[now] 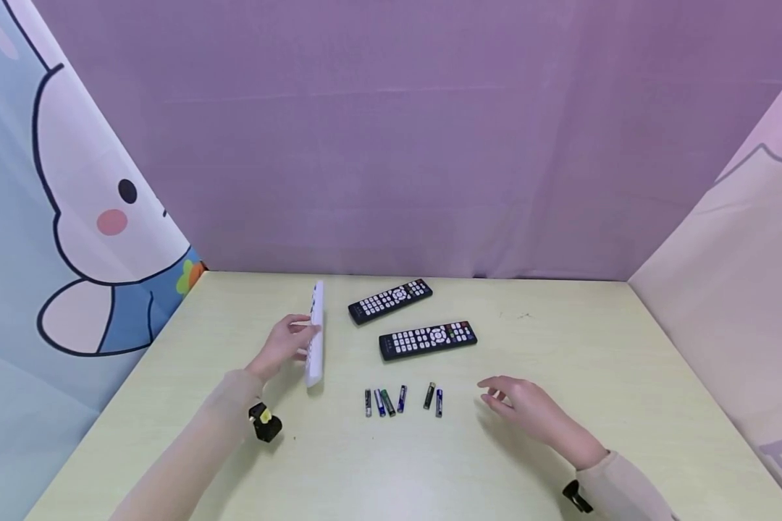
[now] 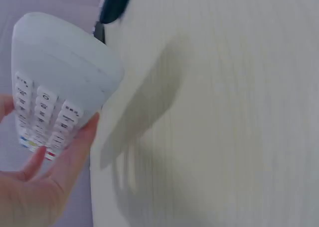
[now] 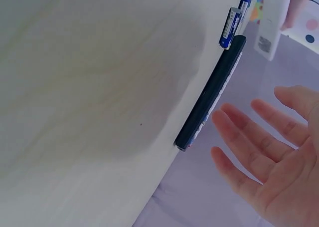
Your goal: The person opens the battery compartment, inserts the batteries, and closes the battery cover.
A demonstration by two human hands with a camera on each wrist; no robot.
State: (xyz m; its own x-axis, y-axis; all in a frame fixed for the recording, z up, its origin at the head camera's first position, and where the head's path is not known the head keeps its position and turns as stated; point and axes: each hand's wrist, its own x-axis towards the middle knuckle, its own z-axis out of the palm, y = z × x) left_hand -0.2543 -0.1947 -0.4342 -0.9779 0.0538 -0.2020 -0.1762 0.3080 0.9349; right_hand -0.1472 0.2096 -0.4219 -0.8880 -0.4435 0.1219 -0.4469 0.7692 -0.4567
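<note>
My left hand (image 1: 285, 343) grips a white remote control (image 1: 316, 334) by its edges and holds it tilted on its side, raised over the table. In the left wrist view the buttons of this white remote (image 2: 47, 105) face the palm, with thumb and fingers on opposite edges. My right hand (image 1: 521, 405) hovers at the right with fingers loosely bent and nothing in it. Nearest to it are a blue battery (image 1: 439, 403) and a dark green battery (image 1: 429, 396). In the right wrist view that hand (image 3: 269, 152) has its fingers spread apart.
Two black remotes lie behind the batteries, one farther back (image 1: 391, 301) and one nearer (image 1: 428, 340). Several more batteries, among them a green one (image 1: 387, 402), lie in a loose group left of the pair. A purple cloth (image 1: 391, 145) rises behind the pale table (image 1: 391, 470).
</note>
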